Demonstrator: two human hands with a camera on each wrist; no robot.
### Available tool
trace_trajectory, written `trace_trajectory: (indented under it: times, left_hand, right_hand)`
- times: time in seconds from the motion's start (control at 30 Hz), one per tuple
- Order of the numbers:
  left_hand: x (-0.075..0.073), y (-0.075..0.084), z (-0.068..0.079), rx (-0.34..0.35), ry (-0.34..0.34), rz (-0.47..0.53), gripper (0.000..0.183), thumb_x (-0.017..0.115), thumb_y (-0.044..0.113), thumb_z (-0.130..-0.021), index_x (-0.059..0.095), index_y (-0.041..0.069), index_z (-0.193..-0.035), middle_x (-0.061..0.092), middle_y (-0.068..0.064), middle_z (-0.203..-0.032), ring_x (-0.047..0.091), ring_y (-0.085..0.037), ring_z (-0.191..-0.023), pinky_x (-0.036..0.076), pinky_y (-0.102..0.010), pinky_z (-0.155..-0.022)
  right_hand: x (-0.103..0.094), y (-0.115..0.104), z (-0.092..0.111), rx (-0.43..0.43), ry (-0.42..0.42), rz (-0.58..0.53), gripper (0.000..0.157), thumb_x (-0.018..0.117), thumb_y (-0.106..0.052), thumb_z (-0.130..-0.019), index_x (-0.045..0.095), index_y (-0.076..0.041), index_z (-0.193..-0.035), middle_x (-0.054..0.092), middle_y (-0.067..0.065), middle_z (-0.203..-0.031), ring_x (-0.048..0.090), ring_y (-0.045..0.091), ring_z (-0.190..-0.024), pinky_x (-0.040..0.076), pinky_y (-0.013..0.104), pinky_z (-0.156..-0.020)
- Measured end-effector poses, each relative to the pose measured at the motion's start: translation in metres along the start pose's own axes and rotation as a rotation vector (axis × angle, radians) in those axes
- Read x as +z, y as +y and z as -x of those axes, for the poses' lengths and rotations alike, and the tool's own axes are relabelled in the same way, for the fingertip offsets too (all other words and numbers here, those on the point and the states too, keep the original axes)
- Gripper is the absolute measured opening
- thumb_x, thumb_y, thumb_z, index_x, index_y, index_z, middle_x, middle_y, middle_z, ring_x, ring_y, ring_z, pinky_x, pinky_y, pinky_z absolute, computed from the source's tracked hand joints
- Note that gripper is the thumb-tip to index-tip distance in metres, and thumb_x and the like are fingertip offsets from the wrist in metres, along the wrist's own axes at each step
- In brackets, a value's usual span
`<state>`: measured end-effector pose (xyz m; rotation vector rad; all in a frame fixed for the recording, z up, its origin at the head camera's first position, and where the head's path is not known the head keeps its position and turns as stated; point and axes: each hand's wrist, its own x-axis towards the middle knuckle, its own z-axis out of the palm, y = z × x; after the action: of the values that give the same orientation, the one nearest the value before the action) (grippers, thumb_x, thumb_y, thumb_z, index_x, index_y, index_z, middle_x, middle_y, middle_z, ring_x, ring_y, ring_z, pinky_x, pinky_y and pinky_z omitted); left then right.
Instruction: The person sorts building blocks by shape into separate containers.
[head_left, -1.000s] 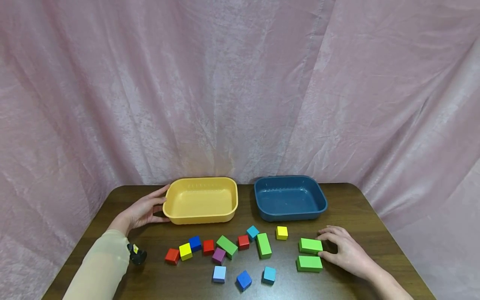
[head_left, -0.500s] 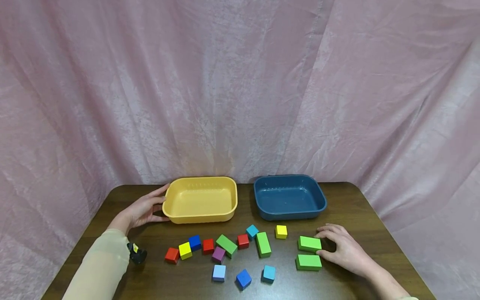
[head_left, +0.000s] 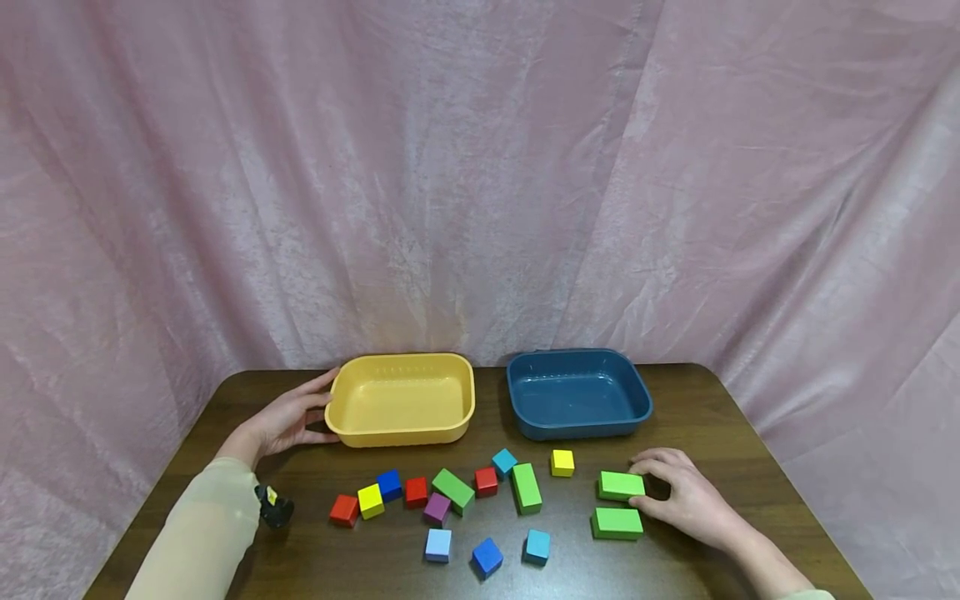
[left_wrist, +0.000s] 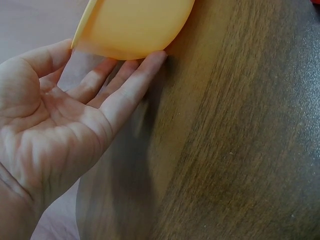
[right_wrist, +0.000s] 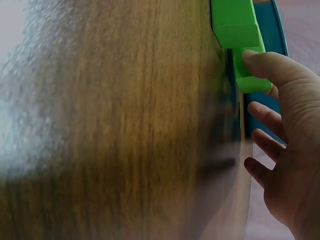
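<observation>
At the left end of the yellow tray (head_left: 401, 437), my left hand (head_left: 281, 421) rests its fairly straight, spread fingers on the outer wall. The left wrist view shows the fingertips (left_wrist: 157, 57) against that wall, with the palm turned to the camera. On the right, my right hand (head_left: 690, 500) pinches the right end of a green rectangular block (head_left: 621, 486) between thumb and index finger. In the right wrist view the thumb (right_wrist: 255, 60) presses the block's near side; the other fingers are spread off it. A second green block (head_left: 617, 524) lies just in front.
A dark blue tray (head_left: 577, 433) stands right of the yellow one. Several coloured blocks lie mid-table, among them a yellow cube (head_left: 562, 463), a purple cube (head_left: 437, 507), a red cube (head_left: 344, 510) and a green block (head_left: 527, 488). A pink curtain (head_left: 480, 183) hangs behind the table.
The pinched green block has shifted very slightly to the right against the one in front of it. My left hand and the trays stay where they were.
</observation>
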<state>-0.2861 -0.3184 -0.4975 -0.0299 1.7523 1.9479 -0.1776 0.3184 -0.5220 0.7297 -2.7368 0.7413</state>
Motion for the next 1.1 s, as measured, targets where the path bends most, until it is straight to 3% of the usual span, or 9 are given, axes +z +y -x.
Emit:
trace_trajectory:
  times: [0.23, 0.53, 0.73, 1.1]
  left_hand:
    - [0.002, 0.002, 0.0, -0.01, 0.021, 0.002, 0.06, 0.044, 0.024, -0.099, 0.014, 0.039, -0.148, 0.022, -0.011, -0.147, 0.043, -0.035, -0.121, 0.043, -0.057, -0.086]
    - [0.0, 0.002, -0.001, -0.009, 0.024, 0.006, 0.059, 0.044, 0.023, -0.099, 0.014, 0.039, -0.148, 0.02, -0.009, -0.149, 0.042, -0.035, -0.122, 0.042, -0.058, -0.086]
    - [0.0, 0.0, -0.001, -0.007, 0.021, 0.005, 0.06, 0.044, 0.023, -0.099, 0.013, 0.039, -0.148, 0.019, -0.01, -0.149, 0.041, -0.036, -0.122, 0.041, -0.058, -0.086]
    - [0.002, 0.0, 0.0, 0.003, 0.029, -0.007, 0.069, 0.053, 0.03, -0.094, 0.012, 0.037, -0.148, 0.017, -0.011, -0.15, 0.036, -0.04, -0.126, 0.042, -0.058, -0.086]
  right_hand:
    - [-0.01, -0.001, 0.004, 0.039, 0.036, 0.014, 0.031, 0.077, -0.042, -0.072, 0.063, -0.038, -0.099, 0.054, -0.007, -0.112, 0.04, 0.011, -0.106, 0.039, 0.039, -0.08]
    - [-0.024, -0.011, -0.005, 0.017, 0.068, 0.01, 0.034, 0.079, -0.043, -0.07, 0.062, -0.04, -0.099, 0.053, -0.01, -0.113, 0.037, 0.01, -0.108, 0.035, 0.038, -0.082]
    - [-0.03, -0.021, -0.018, -0.046, 0.101, 0.016, 0.036, 0.08, -0.039, -0.07, 0.062, -0.038, -0.101, 0.053, -0.01, -0.112, 0.039, 0.013, -0.109, 0.032, 0.036, -0.083]
    - [-0.033, -0.044, -0.054, -0.081, 0.1, -0.006, 0.031, 0.075, -0.044, -0.074, 0.062, -0.038, -0.102, 0.052, -0.008, -0.116, 0.037, 0.015, -0.114, 0.033, 0.041, -0.087]
